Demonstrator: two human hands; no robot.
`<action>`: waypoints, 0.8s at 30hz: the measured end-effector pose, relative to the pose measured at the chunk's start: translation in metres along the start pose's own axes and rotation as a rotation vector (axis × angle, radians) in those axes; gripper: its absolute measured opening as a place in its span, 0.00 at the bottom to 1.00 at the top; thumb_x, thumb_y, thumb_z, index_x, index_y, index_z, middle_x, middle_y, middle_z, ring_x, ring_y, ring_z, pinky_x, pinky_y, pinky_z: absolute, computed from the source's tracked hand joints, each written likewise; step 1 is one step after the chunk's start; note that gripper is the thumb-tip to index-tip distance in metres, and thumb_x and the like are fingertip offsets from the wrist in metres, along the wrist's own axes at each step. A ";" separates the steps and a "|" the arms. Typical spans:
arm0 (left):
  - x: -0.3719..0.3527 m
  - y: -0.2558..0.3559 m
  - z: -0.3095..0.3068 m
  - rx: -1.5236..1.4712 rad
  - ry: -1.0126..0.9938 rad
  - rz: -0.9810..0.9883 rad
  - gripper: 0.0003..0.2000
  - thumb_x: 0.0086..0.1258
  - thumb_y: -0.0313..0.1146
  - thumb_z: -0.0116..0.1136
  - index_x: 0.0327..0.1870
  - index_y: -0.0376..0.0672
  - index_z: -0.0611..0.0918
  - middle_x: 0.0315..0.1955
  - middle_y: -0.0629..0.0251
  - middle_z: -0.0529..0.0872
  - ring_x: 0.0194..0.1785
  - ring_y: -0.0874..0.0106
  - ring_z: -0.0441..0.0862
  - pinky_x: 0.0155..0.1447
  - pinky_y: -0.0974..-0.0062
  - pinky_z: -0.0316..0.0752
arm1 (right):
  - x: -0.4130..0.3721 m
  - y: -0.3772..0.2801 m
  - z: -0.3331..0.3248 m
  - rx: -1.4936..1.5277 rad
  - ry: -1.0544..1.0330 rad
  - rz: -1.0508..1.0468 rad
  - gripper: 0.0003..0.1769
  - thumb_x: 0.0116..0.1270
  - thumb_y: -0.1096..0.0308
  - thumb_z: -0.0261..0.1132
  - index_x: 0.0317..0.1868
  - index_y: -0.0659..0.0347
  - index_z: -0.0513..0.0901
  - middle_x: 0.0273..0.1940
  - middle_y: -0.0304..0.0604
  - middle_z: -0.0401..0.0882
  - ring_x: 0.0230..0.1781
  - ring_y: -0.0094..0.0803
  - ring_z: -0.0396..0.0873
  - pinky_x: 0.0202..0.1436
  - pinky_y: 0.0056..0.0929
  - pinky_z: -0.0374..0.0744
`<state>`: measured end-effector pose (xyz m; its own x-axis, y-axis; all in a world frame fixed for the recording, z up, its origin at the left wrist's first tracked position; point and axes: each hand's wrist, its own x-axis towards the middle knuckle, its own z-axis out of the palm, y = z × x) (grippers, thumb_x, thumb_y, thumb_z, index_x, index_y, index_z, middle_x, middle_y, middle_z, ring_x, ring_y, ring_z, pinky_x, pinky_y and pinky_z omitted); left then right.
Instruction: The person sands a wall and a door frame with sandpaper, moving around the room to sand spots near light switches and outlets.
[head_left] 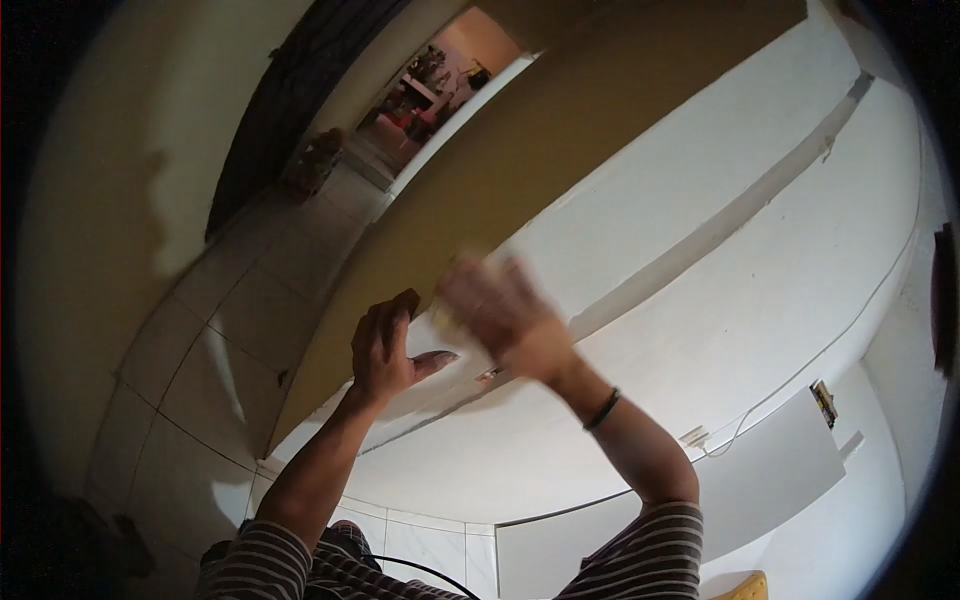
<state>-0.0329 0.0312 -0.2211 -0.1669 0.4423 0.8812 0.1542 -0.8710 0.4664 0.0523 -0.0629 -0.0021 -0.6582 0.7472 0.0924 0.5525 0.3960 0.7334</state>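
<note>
My left hand [385, 350] is beside the edge of the white wall [640, 230], its thumb spread away from the other fingers and nothing visible in it. To its right, my right hand [500, 310] is raised in front of the wall and blurred by motion. Something pale yellowish [445, 322] shows at the edge of the right hand, too blurred to make out. A dark band [603, 408] circles the right wrist. Below the hands, a small reddish opening [488, 376] shows in the wall.
A grey strip [690, 245] runs along the wall. A white plug [694, 437] with a cable and an open wall box [824, 404] are at the right. Tiled floor [215, 350] lies at the left, with a doorway [430, 95] beyond.
</note>
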 end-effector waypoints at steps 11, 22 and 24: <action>0.000 -0.001 0.002 0.017 0.047 0.047 0.46 0.62 0.70 0.65 0.64 0.32 0.76 0.56 0.50 0.83 0.54 0.52 0.82 0.54 0.58 0.79 | -0.007 0.075 -0.044 -0.146 0.520 0.388 0.31 0.70 0.74 0.56 0.74 0.61 0.74 0.77 0.47 0.68 0.83 0.51 0.57 0.85 0.59 0.41; 0.003 -0.002 0.000 0.032 0.045 0.051 0.45 0.61 0.68 0.68 0.65 0.33 0.75 0.57 0.50 0.83 0.53 0.52 0.82 0.56 0.57 0.78 | -0.015 0.080 -0.054 -0.323 0.379 0.306 0.27 0.68 0.74 0.57 0.68 0.70 0.77 0.74 0.55 0.71 0.80 0.55 0.61 0.83 0.63 0.54; 0.001 0.001 0.000 0.021 0.036 0.049 0.45 0.61 0.68 0.68 0.65 0.33 0.75 0.56 0.50 0.83 0.53 0.52 0.82 0.55 0.57 0.78 | -0.012 0.097 -0.058 -0.373 0.536 0.332 0.29 0.69 0.73 0.56 0.70 0.71 0.74 0.76 0.57 0.68 0.81 0.57 0.59 0.84 0.63 0.50</action>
<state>-0.0329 0.0303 -0.2198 -0.1932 0.3908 0.9000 0.1836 -0.8866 0.4244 0.0844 -0.0648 0.1072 -0.6993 0.3948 0.5960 0.6179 -0.0855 0.7816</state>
